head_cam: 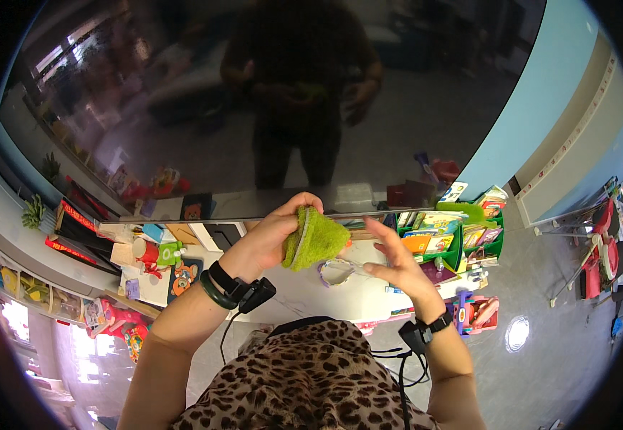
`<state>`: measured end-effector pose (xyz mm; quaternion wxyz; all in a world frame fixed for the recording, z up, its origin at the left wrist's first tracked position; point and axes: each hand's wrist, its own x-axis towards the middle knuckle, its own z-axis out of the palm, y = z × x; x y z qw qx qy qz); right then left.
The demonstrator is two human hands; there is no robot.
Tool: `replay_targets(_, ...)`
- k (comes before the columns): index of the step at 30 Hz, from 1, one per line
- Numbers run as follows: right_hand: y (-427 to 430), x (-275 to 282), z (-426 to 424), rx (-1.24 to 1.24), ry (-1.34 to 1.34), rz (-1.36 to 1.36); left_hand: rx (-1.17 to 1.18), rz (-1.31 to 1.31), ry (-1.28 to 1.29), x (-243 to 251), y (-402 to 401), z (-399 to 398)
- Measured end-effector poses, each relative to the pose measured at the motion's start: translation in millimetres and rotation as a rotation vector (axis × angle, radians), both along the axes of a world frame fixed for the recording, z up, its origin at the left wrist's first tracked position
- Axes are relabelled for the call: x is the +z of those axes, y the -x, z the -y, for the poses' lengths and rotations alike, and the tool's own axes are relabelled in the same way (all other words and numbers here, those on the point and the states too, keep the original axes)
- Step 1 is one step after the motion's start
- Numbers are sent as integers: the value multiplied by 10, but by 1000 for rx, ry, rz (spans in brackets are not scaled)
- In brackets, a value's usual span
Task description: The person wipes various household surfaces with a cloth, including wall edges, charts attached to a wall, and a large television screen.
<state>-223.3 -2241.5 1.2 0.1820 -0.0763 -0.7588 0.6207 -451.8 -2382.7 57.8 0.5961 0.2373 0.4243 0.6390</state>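
Observation:
My left hand (268, 236) holds a folded green cloth (317, 239) with a pale hem, just in front of the lower edge of a large dark television screen (268, 107). To the right of the cloth, my right hand (397, 263) is raised with its fingers apart and nothing in it. Below the cloth, on the white cabinet top (290, 290), lies a round, pale thing with a patterned rim (336, 272). The screen reflects a standing person. Both wrists wear dark straps with small black devices.
Left on the cabinet top are a red cup (145, 250), a green toy (169, 253), a bear-pictured board (185, 277) and a potted plant (37, 212). At right are a green book rack (456, 244) and a pink toy cart (481, 313). Black cables hang beside my torso.

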Motion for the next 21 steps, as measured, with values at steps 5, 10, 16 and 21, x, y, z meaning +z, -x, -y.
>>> replay_targets(5, 253, -109, -89, 81, -27, 128, -103, -74, -209, 259, 113, 74)
replay_targets(10, -49, 893, -154, -147, 329, -93, 71, -286, -232, 411, 477, 289)
replay_targets(16, -282, 2488, -403, -421, 380, -744, 92, -357, -321, 743, 339, 388)
replay_targets(21, -359, 4196, -1215, -433, -178, -953, 115, -368, -234, 695, 476, 594)
